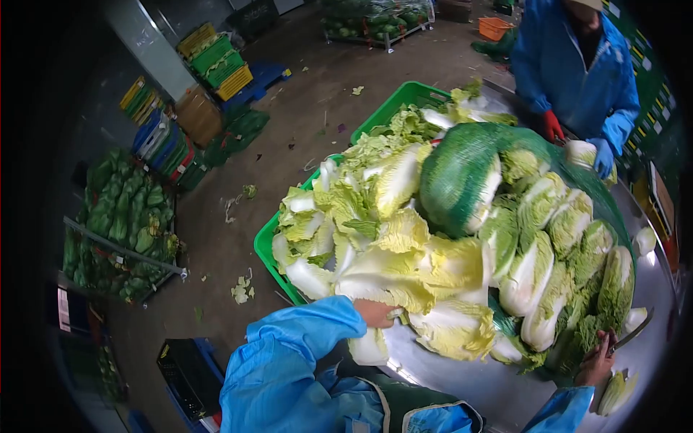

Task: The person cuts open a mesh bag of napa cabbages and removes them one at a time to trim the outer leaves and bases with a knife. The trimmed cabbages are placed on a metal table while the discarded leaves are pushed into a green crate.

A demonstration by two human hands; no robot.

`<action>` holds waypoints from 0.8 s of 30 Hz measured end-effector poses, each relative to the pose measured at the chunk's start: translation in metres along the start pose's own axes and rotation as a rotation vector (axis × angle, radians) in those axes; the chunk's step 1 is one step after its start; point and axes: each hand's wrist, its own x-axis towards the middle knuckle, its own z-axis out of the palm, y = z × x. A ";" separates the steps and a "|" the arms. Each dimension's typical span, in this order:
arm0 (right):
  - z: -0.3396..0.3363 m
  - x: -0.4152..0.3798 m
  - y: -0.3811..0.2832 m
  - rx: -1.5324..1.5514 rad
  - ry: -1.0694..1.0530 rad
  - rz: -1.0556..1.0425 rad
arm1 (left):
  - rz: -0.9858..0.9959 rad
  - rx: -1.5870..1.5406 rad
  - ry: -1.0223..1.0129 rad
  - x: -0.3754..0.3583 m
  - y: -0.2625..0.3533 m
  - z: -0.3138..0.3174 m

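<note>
My left hand (377, 313) is closed at the lower edge of the loose yellow napa cabbage leaves (393, 270), gripping some of them; its fingers are partly hidden. A separate leaf (455, 330) lies just right of it, and a pale leaf base (369, 348) hangs below. In my right hand (596, 362) is a knife (634, 333), its blade pointing up and to the right. Close by that hand are whole napa cabbages (543, 317) lying in a green net, and a small cut piece (617, 393) rests on the metal table (498, 400).
Green crates (268, 249) full of leaves stand along the table's left side. A netted cabbage bundle (458, 180) sits mid-pile. Across the table, a co-worker (577, 79) in blue holds a cabbage (580, 153). Netted cabbages (123, 209) and stacked crates (216, 61) occupy the floor at left.
</note>
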 end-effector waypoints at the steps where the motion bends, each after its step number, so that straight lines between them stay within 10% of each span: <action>1: 0.013 -0.007 -0.001 -0.027 -0.027 0.007 | 0.028 -0.019 -0.001 -0.002 -0.012 -0.012; 12: 0.066 -0.137 -0.005 -0.211 -0.042 0.254 | 0.593 0.529 0.553 0.030 -0.175 -0.084; 23: 0.085 -0.154 0.001 -0.141 -0.050 0.494 | 0.393 0.708 0.399 0.013 -0.141 -0.223; 24: 0.091 -0.147 0.000 -0.133 -0.072 0.495 | 0.343 0.577 0.628 0.017 -0.128 -0.228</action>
